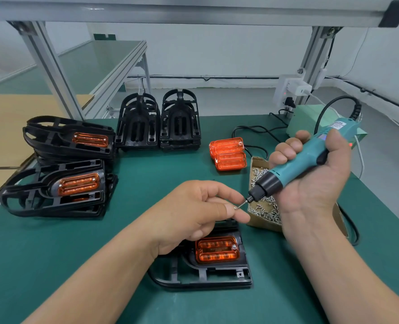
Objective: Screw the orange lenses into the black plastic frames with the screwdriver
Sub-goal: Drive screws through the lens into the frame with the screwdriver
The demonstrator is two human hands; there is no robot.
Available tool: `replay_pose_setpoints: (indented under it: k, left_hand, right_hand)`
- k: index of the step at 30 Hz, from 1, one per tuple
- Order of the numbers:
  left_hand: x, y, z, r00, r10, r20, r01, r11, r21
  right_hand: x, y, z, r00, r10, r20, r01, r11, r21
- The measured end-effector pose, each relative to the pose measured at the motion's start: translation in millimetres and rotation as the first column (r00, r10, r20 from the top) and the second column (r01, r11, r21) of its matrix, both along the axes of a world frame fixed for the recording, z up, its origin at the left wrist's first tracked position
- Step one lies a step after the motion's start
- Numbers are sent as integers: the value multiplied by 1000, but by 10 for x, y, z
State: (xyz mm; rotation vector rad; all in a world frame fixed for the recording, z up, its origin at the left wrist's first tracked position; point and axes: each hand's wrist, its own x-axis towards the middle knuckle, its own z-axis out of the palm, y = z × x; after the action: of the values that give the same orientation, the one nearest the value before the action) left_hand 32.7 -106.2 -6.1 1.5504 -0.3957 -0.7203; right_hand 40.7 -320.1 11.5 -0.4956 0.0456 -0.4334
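At the lower centre of the frame we see a black frame (203, 277) lying flat on the green mat (77, 253), an orange lens (217, 252) seated in its right end. Bare mat lies open to its left and below it. Just right sits a cardboard box of screws (263, 213); spare lenses (227, 153) lie above, and stacked frames (60, 174) line the mat's left edge. Our left hand (193, 213) hovers over the frame, thumb and forefinger pinching a small screw (236, 207) at the bit tip. Our right hand (315, 183), palm up, has its fingers wrapped around the teal screwdriver (296, 164), which is angled down-left.
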Motion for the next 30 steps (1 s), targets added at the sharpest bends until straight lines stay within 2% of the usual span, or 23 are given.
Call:
replay_pose_setpoints:
  k: [4,25,30]
  left_hand:
    - [-1,-17,-9,1000,22,-4,-22,1000,3]
    - [4,-20,-36,1000,11,10,-11,1000,-13]
    - [19,-29,-64,997,75,26,-74,997,-25]
  right_hand:
    - [-17,32,-5,1000,-5,31,6,999,-32]
    - [7,-3,-15,1000,-26,0,26,1000,5]
    - [16,5,-11,999,-44,0,44,999,-15]
